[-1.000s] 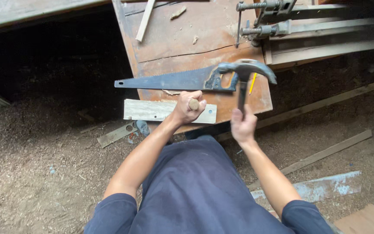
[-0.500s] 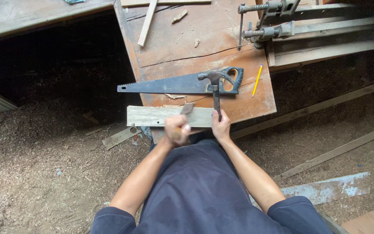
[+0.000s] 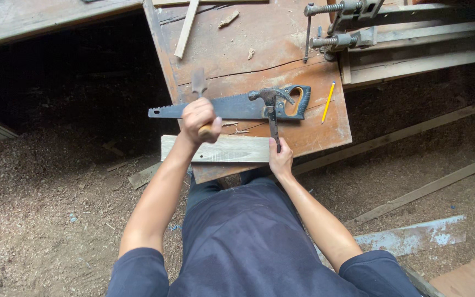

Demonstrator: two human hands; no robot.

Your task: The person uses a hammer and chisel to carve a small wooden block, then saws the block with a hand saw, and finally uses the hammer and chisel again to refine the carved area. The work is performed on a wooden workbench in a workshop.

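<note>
Now, left hand (image 3: 199, 116): fingers wrapped round chisel (image 3: 199, 88) handle, blade sticking up past the knuckles, over the handsaw (image 3: 226, 106)
right hand (image 3: 280, 159): fingers closed on hammer (image 3: 273, 110) shaft's lower end, head resting on saw handle
plank (image 3: 232, 149): flat on tabletop (image 3: 281, 49) near edge, between both hands
pencil (image 3: 329, 102): right of saw

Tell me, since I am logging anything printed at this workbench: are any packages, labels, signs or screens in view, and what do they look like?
None show: no package, label, sign or screen.
What shows instead is bare tools: the left hand grips a wooden-handled chisel, the right hand a dark metal claw hammer, above a pale wooden plank and a black-handled handsaw on the worn brown wooden table.
</note>
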